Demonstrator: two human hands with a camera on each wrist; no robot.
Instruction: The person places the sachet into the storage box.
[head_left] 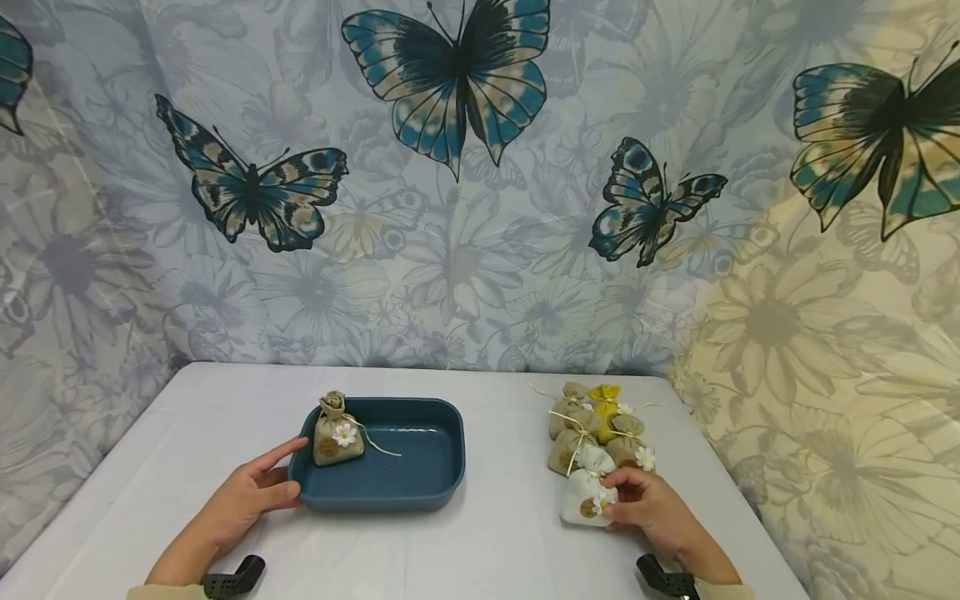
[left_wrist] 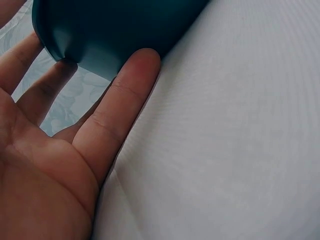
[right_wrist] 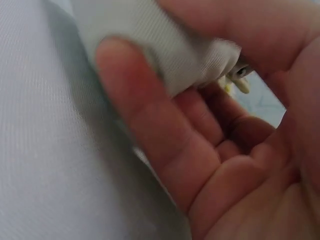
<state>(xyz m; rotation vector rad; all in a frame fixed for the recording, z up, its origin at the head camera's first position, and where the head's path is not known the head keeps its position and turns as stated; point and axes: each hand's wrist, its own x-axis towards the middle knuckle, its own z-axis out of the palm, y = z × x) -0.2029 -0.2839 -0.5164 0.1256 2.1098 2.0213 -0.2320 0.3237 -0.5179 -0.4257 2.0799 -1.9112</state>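
Observation:
Along the left end of a dark teal dish (head_left: 375,504), my left hand (head_left: 243,500) touches the outer wall with fairly straight fingers. The thumb (left_wrist: 132,85) lies against that wall, low by the tablecloth, in the left wrist view. Inside the dish, at its left end, stands a beige drawstring pouch (head_left: 327,450) with a white flower and a loose string. My right hand (head_left: 648,508) pinches a white drawstring pouch (head_left: 576,500) by its right side. Pale cloth (right_wrist: 125,22) of this pouch shows between thumb and fingers in the right wrist view.
Behind the white pouch, several beige pouches (head_left: 564,454) and a yellow pouch (head_left: 604,421) stand bunched together. A white cloth (head_left: 495,550) covers the table. Butterfly-patterned fabric (head_left: 465,275) hangs behind it and at the sides.

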